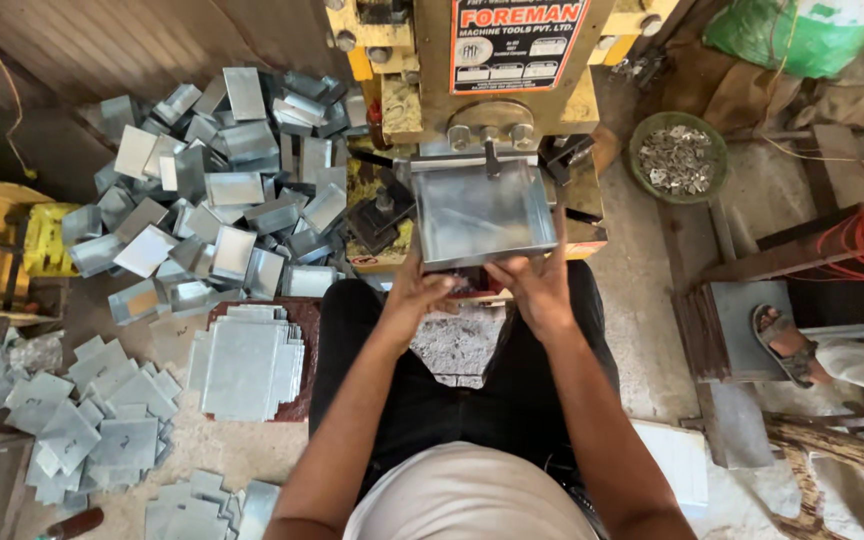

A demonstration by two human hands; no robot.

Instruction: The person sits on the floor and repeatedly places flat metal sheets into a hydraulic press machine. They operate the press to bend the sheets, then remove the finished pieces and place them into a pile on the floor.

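At the press, head view: a person sits right up against a yellow press machine (472, 70), both hands on a shallow sheet-metal tray (482, 212) that lies on the press bed under the tooling.
Left hand (414, 300): fingers curled on the tray's near edge, pinching it.
Right hand (542, 285): grips the near right corner, index finger up along the tray's side wall.
Where the tray sits: flat on the bed, open side up, near edge hanging toward the lap.
Risk: honestly those fingers look very near the die, so a stroke with the hands there could catch them; raw sheet edges could cut too.
Other risk: tray looks a bit skewed, a crooked seat could mean a bad bend.
Label: red and white rectangular plate (514, 42) on the machine front, up top.
Left of the machine: heap of formed trays (222, 190), stack of flat blanks (244, 365) below it.
Right: round green bowl of small metal bits (677, 157), and someone's sandalled foot (784, 340).
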